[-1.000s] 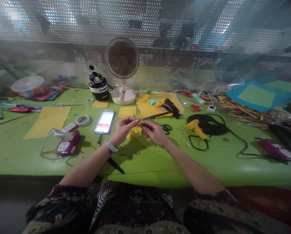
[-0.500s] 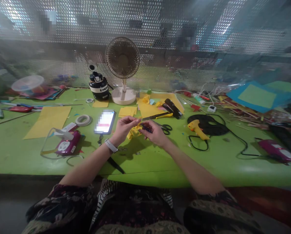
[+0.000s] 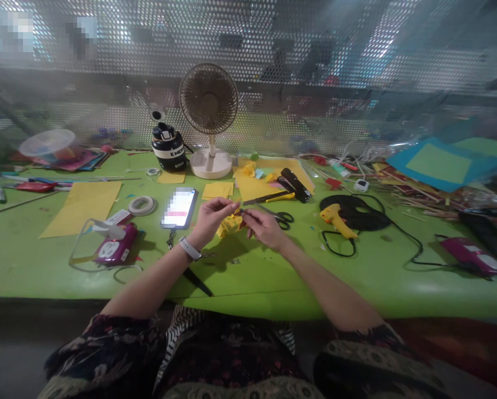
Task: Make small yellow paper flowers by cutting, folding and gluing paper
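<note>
Over the middle of the green table [image 3: 248, 277], my left hand [image 3: 215, 219] pinches the edge of a crumpled yellow paper piece [image 3: 231, 225], which looks folded into petals. My right hand [image 3: 265, 226] is closed at the piece's right side, thumb and fingertip together; what lies between them is too small to make out. Right behind the hands are a pair of scissors [image 3: 285, 220] with black handles and a long dark blade with a yellow handle [image 3: 273, 197]. A phone [image 3: 179, 208] with a lit screen lies left of my left hand.
A yellow glue gun [image 3: 338, 220] rests by a black pad [image 3: 367, 212] on the right. Purple power socket [image 3: 117, 244], tape roll [image 3: 142, 205] and yellow sheet [image 3: 84, 208] lie left. A fan [image 3: 209, 105] and bottle [image 3: 168, 148] stand behind. Sticks and coloured paper [image 3: 434, 166] crowd the right back.
My right hand's fingers have shifted slightly and drawn closer together at the yellow paper piece. My left hand keeps its pinch, and the things on the table have not moved.
</note>
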Tool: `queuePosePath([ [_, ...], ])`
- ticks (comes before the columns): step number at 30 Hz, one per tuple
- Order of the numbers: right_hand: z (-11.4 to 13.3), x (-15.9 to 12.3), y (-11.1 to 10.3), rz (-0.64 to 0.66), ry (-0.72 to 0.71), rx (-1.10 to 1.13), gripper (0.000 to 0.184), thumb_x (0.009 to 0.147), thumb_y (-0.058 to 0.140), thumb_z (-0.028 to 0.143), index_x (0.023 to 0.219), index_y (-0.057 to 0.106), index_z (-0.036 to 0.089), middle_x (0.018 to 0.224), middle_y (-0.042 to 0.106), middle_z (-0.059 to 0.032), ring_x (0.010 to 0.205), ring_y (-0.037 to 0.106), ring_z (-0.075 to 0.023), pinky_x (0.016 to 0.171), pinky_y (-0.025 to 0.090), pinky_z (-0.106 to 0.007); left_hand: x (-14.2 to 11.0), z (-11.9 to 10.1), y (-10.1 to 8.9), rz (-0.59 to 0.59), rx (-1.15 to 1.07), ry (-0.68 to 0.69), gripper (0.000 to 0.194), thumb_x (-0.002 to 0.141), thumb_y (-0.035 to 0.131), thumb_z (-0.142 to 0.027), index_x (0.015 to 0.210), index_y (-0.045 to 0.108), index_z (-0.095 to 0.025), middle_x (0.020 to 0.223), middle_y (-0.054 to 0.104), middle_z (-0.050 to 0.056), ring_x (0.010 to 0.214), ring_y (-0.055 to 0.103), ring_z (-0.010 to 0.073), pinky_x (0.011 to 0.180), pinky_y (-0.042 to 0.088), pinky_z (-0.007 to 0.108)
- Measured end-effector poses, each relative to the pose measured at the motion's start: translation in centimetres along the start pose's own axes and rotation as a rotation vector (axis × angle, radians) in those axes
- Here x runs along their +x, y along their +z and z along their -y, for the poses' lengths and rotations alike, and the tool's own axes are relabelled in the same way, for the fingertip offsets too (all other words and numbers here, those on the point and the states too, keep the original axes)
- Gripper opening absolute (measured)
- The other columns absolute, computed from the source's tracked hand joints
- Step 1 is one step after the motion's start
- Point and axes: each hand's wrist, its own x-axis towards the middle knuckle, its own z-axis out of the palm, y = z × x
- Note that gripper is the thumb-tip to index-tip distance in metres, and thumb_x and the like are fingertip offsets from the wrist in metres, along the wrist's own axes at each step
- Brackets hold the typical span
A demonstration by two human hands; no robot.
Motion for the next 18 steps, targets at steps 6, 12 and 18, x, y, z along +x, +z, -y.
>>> queuePosePath([
  [6,0.14,0.0,-0.09,0.017,-0.013,-0.032,0.035,0.093,0.055,0.049,0.104,0.067,0.018,0.081,0.067,-0.002,0.05,0.058,-0.0101,0.05,0.051,-0.025,0.03,0.1,-0.12,0.025,0.003,-0.017,0.026,0.066,0.087,-0.037,0.079,0.076,-0.017,0.078,0.075,0.005,0.068,0.068,0.0137,0.069,0.056,0.029],
  [12,-0.39,0.06,0.16,-0.03,-0.029,0.027,0.038,0.085,0.067,0.048,0.11,0.061,0.02,0.095,0.067,-0.0032,0.056,0.059,-0.0095,0.054,0.055,-0.026,0.12,0.22,-0.25,-0.008,0.003,-0.001,0.026,0.064,0.088,-0.036,0.071,0.073,-0.017,0.073,0.074,0.003,0.069,0.068,0.0133,0.07,0.055,0.028],
  [18,-0.36,0.12,0.15,-0.015,-0.006,0.034,0.035,0.089,0.059,0.049,0.11,0.06,0.021,0.084,0.065,-0.0007,0.051,0.058,-0.0098,0.043,0.046,-0.022,0.09,0.26,-0.19,-0.001,-0.01,0.013,0.023,0.066,0.087,-0.033,0.077,0.075,-0.018,0.075,0.074,0.003,0.069,0.067,0.0122,0.07,0.054,0.027],
])
